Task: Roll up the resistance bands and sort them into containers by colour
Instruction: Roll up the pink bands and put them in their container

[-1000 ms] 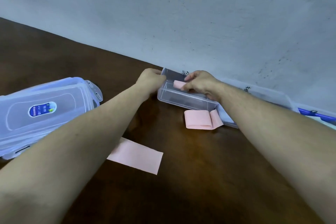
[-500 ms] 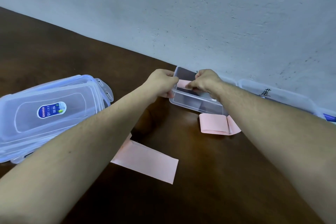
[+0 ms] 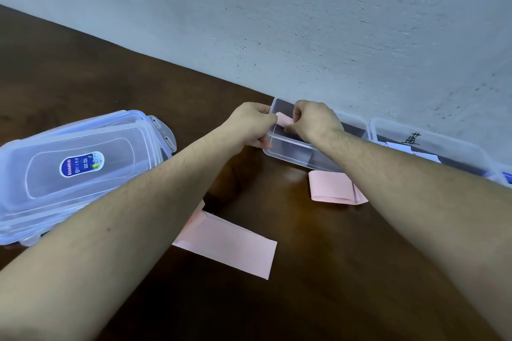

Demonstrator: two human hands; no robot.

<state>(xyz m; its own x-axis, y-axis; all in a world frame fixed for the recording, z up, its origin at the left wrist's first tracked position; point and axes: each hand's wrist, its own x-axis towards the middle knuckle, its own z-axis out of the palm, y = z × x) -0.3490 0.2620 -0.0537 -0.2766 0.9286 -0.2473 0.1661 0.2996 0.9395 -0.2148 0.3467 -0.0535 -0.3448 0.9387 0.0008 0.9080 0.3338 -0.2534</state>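
Now left hand [image 3: 253, 122] (with right [image 3: 314, 119]) grips pink band [image 3: 285, 120].

lids [image 3: 83, 169] left on table [image 3: 332, 285] | container [image 3: 293, 152] by wall [image 3: 304, 22] | bands [image 3: 230, 243] before container

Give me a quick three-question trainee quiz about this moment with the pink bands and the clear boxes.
1. True or false: both hands hold the pink roll over the open box.
2. How many pink bands lie loose on the table?
3. The stacked lids lie on which side of the left hand: A its left, B its right?

Key: 1 true, the left hand and the right hand pinch its ends. 2 two: a flat band near the left forearm and a folded band in front of the box. 3 A.
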